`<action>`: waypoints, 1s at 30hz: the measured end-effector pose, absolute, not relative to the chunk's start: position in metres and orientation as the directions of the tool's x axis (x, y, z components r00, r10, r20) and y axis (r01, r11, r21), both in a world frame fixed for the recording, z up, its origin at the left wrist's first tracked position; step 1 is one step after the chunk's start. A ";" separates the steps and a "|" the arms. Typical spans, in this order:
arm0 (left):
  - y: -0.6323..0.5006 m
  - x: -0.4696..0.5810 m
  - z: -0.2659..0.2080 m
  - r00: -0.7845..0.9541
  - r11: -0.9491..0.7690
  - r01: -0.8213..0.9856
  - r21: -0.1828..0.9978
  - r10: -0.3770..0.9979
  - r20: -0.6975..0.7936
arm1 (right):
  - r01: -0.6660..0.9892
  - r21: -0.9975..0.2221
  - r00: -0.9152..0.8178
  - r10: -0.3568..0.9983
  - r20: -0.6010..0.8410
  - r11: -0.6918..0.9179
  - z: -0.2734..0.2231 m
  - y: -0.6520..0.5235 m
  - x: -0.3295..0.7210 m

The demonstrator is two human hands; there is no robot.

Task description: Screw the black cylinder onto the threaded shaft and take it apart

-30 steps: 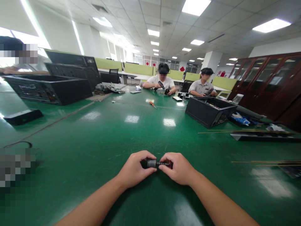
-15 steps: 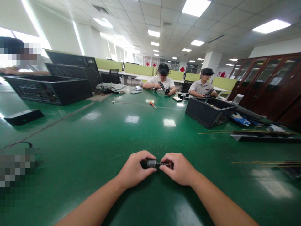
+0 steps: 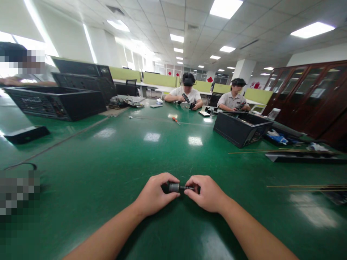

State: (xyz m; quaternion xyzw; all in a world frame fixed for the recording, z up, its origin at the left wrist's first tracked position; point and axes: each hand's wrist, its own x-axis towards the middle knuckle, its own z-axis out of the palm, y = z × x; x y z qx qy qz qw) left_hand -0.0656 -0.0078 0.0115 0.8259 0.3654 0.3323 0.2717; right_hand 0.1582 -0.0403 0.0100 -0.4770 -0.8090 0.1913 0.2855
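Note:
Low over the green table, my two hands face each other around a small dark grey cylinder with a thin dark shaft [image 3: 174,187]. My left hand [image 3: 156,192] is closed around the cylinder end, its thumb below and fingers above. Closed on the shaft end is my right hand [image 3: 206,193], with thumb and fingertips curled about it. The piece lies level between the hands, shaft pointing right. Both of its outer ends are partly hidden by my fingers, and its exact kind cannot be made out.
The green table [image 3: 121,151] carries an orange-handled screwdriver [image 3: 175,120] farther off. Black computer cases stand at left [image 3: 59,103] and right [image 3: 241,126]. Thin yellowish rods [image 3: 252,152] and dark metal strips lie at right. Two people sit opposite; another person is at far left.

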 end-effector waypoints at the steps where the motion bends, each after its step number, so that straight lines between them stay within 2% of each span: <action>1: -0.008 -0.066 0.012 0.510 -0.586 0.424 0.691 0.785 0.352 | 0.664 -0.582 -0.382 0.882 0.277 0.470 0.010 -0.040 0.158; 30: -0.008 -0.067 0.011 0.497 -0.580 0.444 0.683 0.794 0.350 | 0.672 -0.586 -0.370 0.891 0.262 0.452 0.010 -0.039 0.161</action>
